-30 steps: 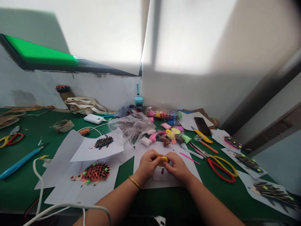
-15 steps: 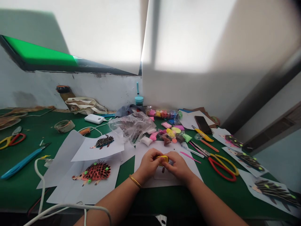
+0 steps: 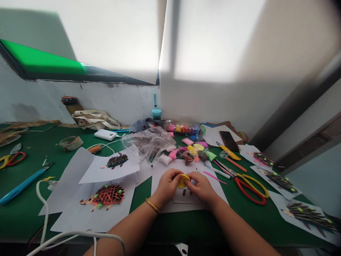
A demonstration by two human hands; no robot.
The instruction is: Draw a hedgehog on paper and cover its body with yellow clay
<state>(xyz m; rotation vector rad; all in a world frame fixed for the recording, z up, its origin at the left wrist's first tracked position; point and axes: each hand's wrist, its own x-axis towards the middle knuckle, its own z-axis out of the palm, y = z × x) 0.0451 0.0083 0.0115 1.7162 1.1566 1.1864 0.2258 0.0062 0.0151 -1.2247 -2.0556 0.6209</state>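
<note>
Between my two hands is a flattened yellow piece of modelling clay (image 3: 183, 181), pinched at its edges. My left hand (image 3: 168, 183) grips its left side with thumb and fingers. On the right side, my right hand (image 3: 199, 186) pinches it the same way. Beneath them lies a white paper sheet (image 3: 162, 204) bearing a partly hidden drawing with small brown feet (image 3: 184, 192). Just beyond my hands are several clay packets, among them a white packet (image 3: 164, 159) and a green packet (image 3: 211, 155). A pink modelling tool (image 3: 214, 177) rests to the right.
Scissors with red and yellow handles (image 3: 252, 188) lie at the right, near a yellow cutter (image 3: 229, 152) and a phone (image 3: 229, 141). Hedgehog pictures (image 3: 106, 196) on paper lie left and right. A white cable (image 3: 80, 234) crosses the front left. Behind is a clear plastic bag (image 3: 149, 142).
The yellow clay has been tilted so that more of its flat round face shows. My fingers have shifted slightly around its edge, and the camera view has moved a little.
</note>
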